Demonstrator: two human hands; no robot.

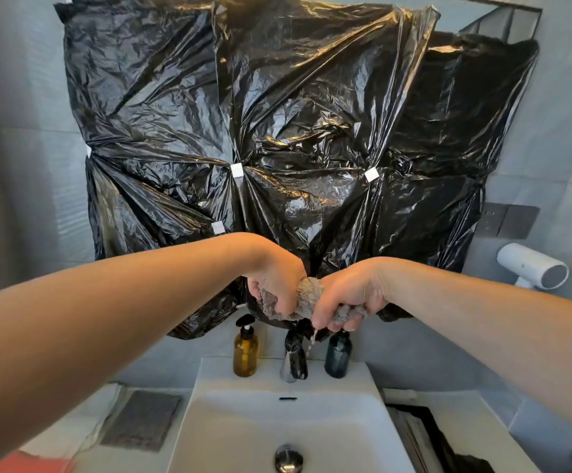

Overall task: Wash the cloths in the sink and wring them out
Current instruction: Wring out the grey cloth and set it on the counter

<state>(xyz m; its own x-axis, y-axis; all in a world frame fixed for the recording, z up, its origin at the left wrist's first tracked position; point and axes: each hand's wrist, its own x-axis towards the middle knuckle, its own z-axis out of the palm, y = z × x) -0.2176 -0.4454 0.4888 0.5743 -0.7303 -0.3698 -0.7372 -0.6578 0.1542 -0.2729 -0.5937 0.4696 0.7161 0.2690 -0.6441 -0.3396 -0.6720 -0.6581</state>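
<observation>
Orange-red item (pixel 28 462) is sitting at the view's 8 o'clock corner; can't tell what it is. Flat grey cloth (pixel 141 419) is lying spread on the worktop (pixel 124 464), at 9 o'clock of the sink (pixel 216 370). Amber pump bottle (pixel 245 353), tap (pixel 293 356) and dark blue bottle (pixel 338 356) are standing in a row along the sink's 12 o'clock edge.

Left hand (pixel 274 288) is gripping one end of the twisted cloth (pixel 310 291), fingers curled tight round it. Right hand (pixel 349 295) is gripping the other end the same way, with a bit of fabric poking out at its 3 o'clock side. Both hands are holding the cloth up in the air over the tap, at 12 o'clock of the basin, and water (pixel 313 337) is dribbling down from under the right hand. Hair dryer (pixel 533 266) is hanging on the wall at 3 o'clock.

Progress, judging: this cloth is looking washed and is mid-wring, with water coming out. The flat one is looking dry-ish, but can't tell if it's done or waiting. Probably at least one cloth left.
</observation>
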